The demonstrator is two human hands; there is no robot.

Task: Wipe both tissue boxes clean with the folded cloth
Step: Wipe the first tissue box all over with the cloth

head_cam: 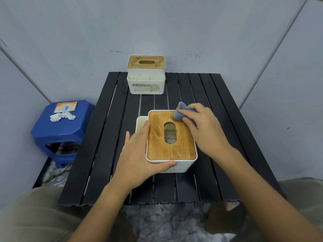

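Right hand [201, 126] hides most of the cloth [180, 113] on the near box's lid [157, 137].

Two tissue boxes [172, 142] [146, 75] sit on one slatted counter [218, 105], with one folded cloth [180, 113], two hands [139, 154] [204, 128], and one blue stool [61, 130]
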